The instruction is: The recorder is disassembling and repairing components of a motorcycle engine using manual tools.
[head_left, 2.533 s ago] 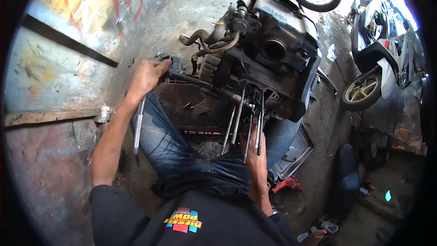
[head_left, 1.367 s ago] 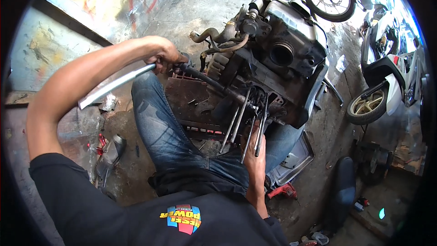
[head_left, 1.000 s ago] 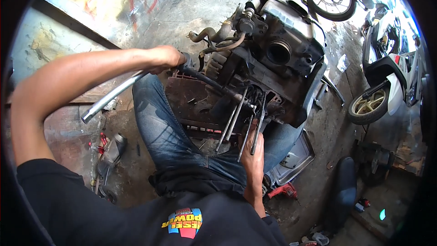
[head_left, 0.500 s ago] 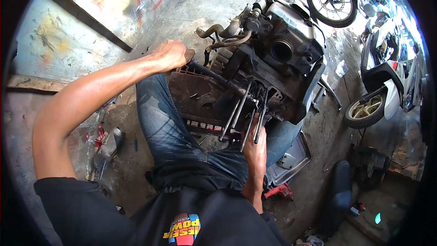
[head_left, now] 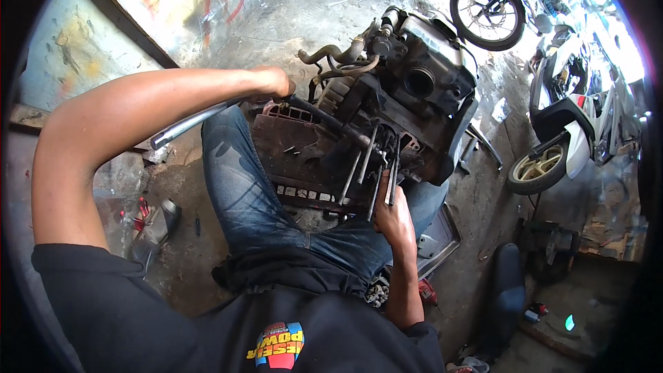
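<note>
**Dark metal engine sat just ahead of the person's knees**

Toward the left edge of the grey concrete floor, near the paint-marked wall, lay red-handled tools beside a grey metal part. A straight, silver metal bar slanted up to the right, partly beneath the forearm, toward the left hand. That hand was clenched around the upper end of a dark, straight metal shaft, which sloped down rightward to the engine's near side. A flat, reddish-brown, box-like piece lay below the shaft. Slim, grey metal rods stuck out from the engine toward the person. The right hand reached up among them; its fingertips were hidden, so I could not tell whether it grasped anything. The engine stood near the floor's middle, its support out of sight. Farther right lay a grey, shallow tray, a red power drill partly behind the forearm, and a long, black seat. A white-and-black scooter stood toward the floor's right edge.
</note>
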A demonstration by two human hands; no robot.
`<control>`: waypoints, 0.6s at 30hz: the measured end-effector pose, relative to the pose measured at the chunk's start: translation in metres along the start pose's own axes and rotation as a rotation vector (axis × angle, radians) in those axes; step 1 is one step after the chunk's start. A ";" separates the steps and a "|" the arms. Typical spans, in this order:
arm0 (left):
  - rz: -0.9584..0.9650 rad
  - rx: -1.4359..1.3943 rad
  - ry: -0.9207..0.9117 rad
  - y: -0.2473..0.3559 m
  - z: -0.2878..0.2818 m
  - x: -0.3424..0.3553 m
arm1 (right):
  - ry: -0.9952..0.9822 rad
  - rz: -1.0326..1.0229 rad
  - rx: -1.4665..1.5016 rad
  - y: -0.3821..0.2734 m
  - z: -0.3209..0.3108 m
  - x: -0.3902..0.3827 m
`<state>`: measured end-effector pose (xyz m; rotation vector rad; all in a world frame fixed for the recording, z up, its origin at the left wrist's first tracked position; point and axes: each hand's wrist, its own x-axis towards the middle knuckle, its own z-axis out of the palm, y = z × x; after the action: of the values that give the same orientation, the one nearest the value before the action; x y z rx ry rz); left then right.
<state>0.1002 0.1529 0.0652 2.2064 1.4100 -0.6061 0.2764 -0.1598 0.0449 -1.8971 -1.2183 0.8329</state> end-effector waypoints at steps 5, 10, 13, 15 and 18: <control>0.028 0.108 -0.020 0.010 0.015 -0.002 | -0.087 0.289 0.101 -0.012 -0.002 -0.002; -0.167 -0.104 0.181 0.015 0.015 -0.018 | -0.225 -0.077 -0.288 0.047 -0.005 0.001; -0.153 -0.138 0.219 0.005 0.023 -0.019 | -0.031 -0.319 -0.201 0.025 -0.001 -0.002; -0.162 -0.156 0.256 0.003 0.025 -0.021 | -0.035 -0.401 -0.252 0.027 -0.002 -0.002; -0.120 -0.153 0.269 0.003 0.028 -0.023 | -0.062 -0.386 -0.252 0.025 -0.003 -0.002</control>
<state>0.0907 0.1189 0.0568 2.1521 1.6726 -0.2353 0.2899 -0.1697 0.0256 -1.7490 -1.7254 0.5532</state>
